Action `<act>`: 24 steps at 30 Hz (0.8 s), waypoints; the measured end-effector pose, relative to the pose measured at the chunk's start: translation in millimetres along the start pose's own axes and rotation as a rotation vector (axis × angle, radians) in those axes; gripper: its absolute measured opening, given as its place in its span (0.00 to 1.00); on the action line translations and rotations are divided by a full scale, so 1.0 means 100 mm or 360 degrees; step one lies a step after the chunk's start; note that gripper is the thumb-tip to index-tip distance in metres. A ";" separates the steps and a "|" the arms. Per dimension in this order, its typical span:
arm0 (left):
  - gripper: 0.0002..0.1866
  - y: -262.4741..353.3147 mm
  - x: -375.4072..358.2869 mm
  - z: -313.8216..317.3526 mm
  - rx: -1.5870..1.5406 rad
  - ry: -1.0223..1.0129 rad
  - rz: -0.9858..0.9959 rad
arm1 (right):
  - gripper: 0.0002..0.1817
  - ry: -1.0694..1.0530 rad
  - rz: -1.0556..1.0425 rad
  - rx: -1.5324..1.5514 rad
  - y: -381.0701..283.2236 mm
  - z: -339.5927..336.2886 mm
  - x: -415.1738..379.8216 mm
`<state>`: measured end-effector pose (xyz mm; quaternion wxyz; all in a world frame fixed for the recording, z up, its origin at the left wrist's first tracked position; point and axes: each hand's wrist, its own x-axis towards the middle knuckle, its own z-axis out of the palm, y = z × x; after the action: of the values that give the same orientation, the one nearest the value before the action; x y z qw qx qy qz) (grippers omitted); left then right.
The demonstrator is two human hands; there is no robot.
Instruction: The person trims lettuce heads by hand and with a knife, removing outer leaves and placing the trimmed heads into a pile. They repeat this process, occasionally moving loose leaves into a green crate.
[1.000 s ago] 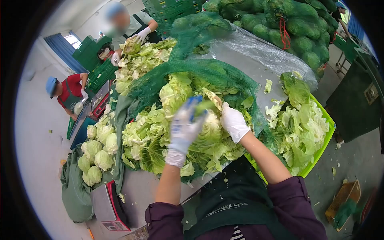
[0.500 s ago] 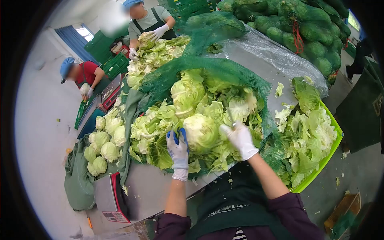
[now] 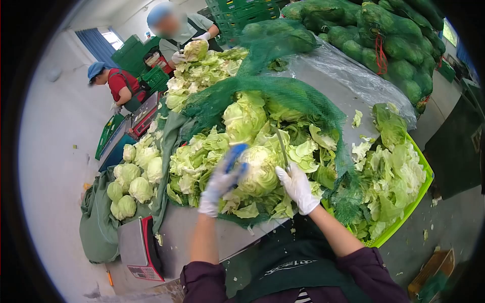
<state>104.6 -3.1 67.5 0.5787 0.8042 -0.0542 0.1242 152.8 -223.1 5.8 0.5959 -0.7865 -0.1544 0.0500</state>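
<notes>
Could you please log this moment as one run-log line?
left hand: on cabbage head | right hand: holds knife | green net beneath

left hand (image 3: 221, 183): motion-blurred | knife (image 3: 281, 147): handle hidden in right hand (image 3: 298, 188) | cabbage (image 3: 258, 170): underside hidden | co-worker's face: blurred

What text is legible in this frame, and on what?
Nothing is legible.
Apron: a pale printed line, too blurred to read.
Scale: keypad marks, too small to read.
Green crates: no readable marks.
</notes>
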 end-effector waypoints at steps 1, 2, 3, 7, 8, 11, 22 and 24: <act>0.29 -0.30 -0.02 0.10 -0.0045 -0.0077 0.0058 | 0.23 -0.0001 -0.0005 0.0000 0.01 0.03 -0.10; 0.28 -0.50 -0.01 0.13 -0.0051 0.0091 -0.0041 | 0.21 0.0040 0.0034 0.0109 0.01 0.05 -0.21; 0.28 -0.38 0.01 0.21 -0.0050 0.0083 -0.0029 | 0.19 0.0091 0.0071 0.0219 0.02 0.08 -0.30; 0.23 -0.04 -0.03 0.55 0.0836 0.0588 -0.0111 | 0.31 0.0335 -0.0273 -0.0538 -0.08 0.23 -0.50; 0.24 0.13 -0.04 0.68 0.0920 0.0607 -0.0153 | 0.31 0.0339 -0.0274 -0.0538 -0.19 0.19 -0.47; 0.28 0.18 -0.04 0.87 0.1109 0.0581 -0.0184 | 0.39 0.0288 -0.0097 -0.0949 -0.08 0.15 -0.33; 0.31 -0.15 -0.01 0.56 -0.0222 0.0165 -0.0143 | 0.18 0.0704 -0.0161 -0.0864 0.01 -1.00 0.67; 0.33 -0.08 0.00 0.66 -0.0292 0.0280 -0.0101 | 0.16 0.0499 -0.0336 -0.0634 -0.35 -0.88 0.50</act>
<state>115.6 -62.9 40.6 0.6559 0.7353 0.0113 0.1705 216.7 -280.7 69.9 0.4479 -0.8659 -0.1482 -0.1663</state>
